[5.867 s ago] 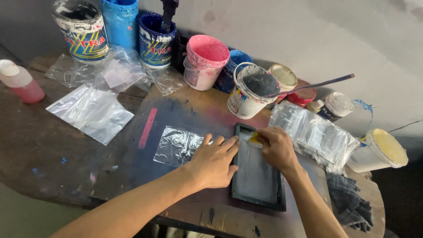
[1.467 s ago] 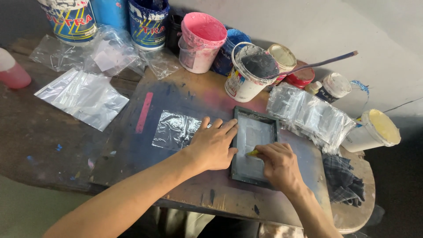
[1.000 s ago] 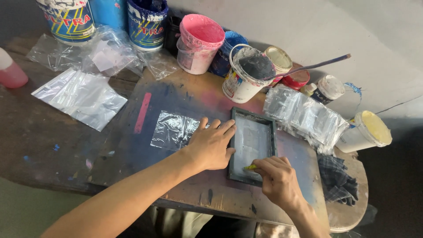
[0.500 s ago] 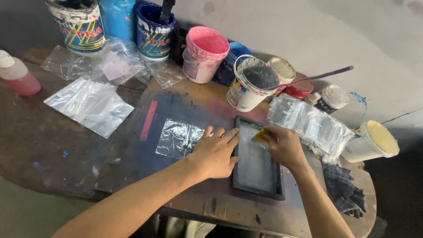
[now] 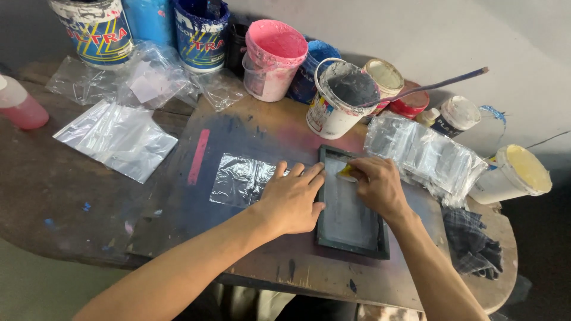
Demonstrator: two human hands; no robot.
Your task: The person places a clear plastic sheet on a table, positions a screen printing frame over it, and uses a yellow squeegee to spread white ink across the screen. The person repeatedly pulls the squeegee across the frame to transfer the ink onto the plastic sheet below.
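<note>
Head view looks down on a worn, paint-stained wooden desk (image 5: 71, 196). A small dark-framed printing screen (image 5: 348, 208) lies flat near the desk's front edge. Left hand (image 5: 291, 199) rests open, fingers spread, pressing the frame's left rail. Right hand (image 5: 375, 187) is closed around a small yellow scraper (image 5: 345, 172) at the screen's top end. Crinkled clear plastic bag (image 5: 241, 181) lies just left. Paint-crusted round tubs, pink (image 5: 273, 59) and black-filled (image 5: 342, 98), line the back edge.
</note>
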